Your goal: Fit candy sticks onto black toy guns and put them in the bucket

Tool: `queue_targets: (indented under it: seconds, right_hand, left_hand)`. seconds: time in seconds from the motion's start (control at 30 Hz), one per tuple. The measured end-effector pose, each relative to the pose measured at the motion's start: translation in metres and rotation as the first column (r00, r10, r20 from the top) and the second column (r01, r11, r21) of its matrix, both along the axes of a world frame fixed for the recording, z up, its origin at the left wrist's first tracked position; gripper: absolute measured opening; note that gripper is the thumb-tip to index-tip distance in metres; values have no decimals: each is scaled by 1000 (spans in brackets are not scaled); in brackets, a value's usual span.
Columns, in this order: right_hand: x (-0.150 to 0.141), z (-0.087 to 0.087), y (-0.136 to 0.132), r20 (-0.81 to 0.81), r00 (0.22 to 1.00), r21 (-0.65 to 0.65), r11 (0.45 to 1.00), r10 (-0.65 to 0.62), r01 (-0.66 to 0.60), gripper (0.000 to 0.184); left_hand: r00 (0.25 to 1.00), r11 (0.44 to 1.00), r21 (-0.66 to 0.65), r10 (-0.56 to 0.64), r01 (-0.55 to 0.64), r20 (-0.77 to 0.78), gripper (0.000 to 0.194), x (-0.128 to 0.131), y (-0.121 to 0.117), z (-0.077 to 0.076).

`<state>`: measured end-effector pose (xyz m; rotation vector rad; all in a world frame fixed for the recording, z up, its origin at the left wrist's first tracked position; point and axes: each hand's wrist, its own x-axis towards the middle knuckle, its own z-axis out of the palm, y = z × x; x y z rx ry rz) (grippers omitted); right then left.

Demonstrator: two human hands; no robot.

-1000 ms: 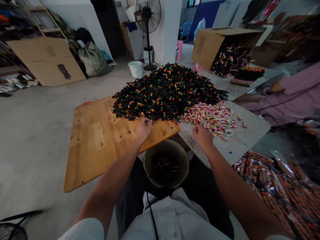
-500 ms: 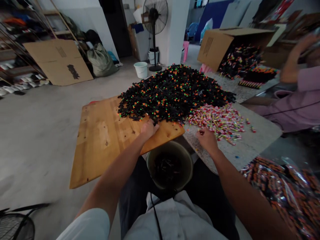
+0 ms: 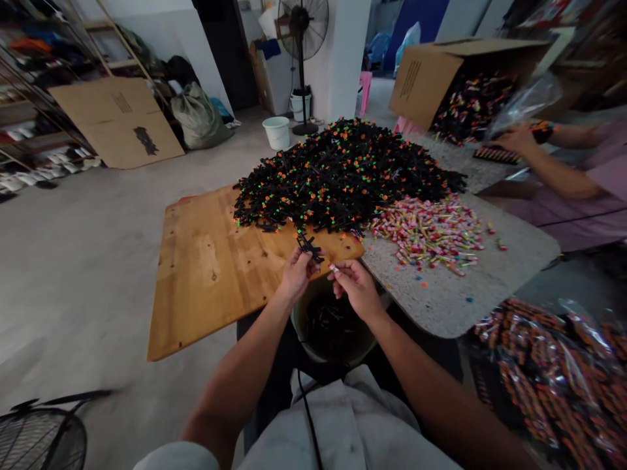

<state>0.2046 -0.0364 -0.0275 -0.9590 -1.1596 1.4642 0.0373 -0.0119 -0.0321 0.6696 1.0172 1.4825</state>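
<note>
My left hand (image 3: 296, 274) is closed on a black plastic toy gun (image 3: 309, 247), held just over the front edge of the wooden board (image 3: 210, 281). My right hand (image 3: 358, 287) pinches a small pink-and-white tube with a red end (image 3: 334, 267), close beside the toy gun but apart from it. Beyond my hands rises a big heap of black toy guns (image 3: 337, 176) with orange and green bits. To its right lies a pile of small pink, red and yellow tubes (image 3: 431, 232) on a speckled stone-like tabletop (image 3: 455, 300). Below my hands, a bucket (image 3: 362, 349) between my legs holds dark pieces.
A co-worker's hand (image 3: 519, 140) holds a clear plastic bag at the right, near an open carton (image 3: 426, 85). Filled clear bags (image 3: 558, 378) lie at lower right. A white bucket (image 3: 277, 134) and a standing fan (image 3: 301, 59) are behind; another fan (image 3: 44, 437) is at lower left.
My left hand has drawn back from the heap with a toy gun. My right hand has moved left from the tube pile, bringing a tube. The co-worker's hands have come down with a bag.
</note>
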Motion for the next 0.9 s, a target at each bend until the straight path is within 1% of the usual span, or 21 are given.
queue_targets:
  seconds: [0.07, 0.17, 0.4, 0.47, 0.57, 0.7, 0.8, 0.9]
  right_hand:
    - [-5, 2, -3, -11, 1000, 7, 1000, -14, 14, 41]
    - [-7, 3, -5, -36, 998, 6, 999, -54, 54, 41]
    - [-2, 4, -5, -67, 995, 3, 997, -76, 76, 38]
    - [0, 5, -5, -32, 996, 24, 996, -86, 87, 37]
    - [1, 4, -7, 69, 990, 99, 989, -120, 113, 34]
    - [1, -2, -11, 183, 969, 206, 971, -164, 125, 30]
    - [1, -8, -12, 217, 956, 227, 963, -199, 148, 29]
    - [1, -10, -12, 221, 956, 216, 965, -194, 146, 29]
  left_hand:
    - [1000, 999, 48, 21, -20, -20, 31, 8, -6, 4]
    - [999, 996, 87, 16, -13, -30, 30, 16, -11, 9]
    - [1000, 997, 76, 8, -6, -27, 37, 22, -14, 16]
    - [999, 997, 82, 12, -8, -51, 37, 22, -15, 17]
    - [994, 995, 99, 38, -28, -99, 38, 23, -16, 18]
    - [989, 993, 108, 64, -51, -130, 38, 24, -17, 19]
    - [986, 992, 111, 76, -60, -146, 38, 26, -17, 20]
    - [983, 993, 99, 73, -57, -166, 38, 27, -18, 21]
